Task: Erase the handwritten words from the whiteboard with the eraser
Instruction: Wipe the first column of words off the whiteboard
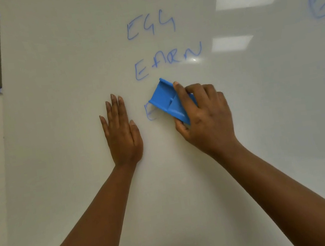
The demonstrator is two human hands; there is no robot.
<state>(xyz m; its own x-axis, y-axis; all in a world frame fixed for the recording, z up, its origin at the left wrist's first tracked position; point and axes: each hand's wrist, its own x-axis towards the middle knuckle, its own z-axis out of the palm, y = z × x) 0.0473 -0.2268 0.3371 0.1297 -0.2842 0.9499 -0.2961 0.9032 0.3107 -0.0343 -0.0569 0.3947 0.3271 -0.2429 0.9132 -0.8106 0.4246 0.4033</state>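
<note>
Gripping the blue eraser (167, 101) in my right hand (205, 116) beside a faint leftover E (150, 112), left hand (122, 135) flat on the whiteboard (61, 116), I judge its tilted edge may leave streaks.

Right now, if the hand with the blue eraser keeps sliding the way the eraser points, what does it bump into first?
The right hand aims the eraser up and left, so it would probably cross the word EARN first.
</note>
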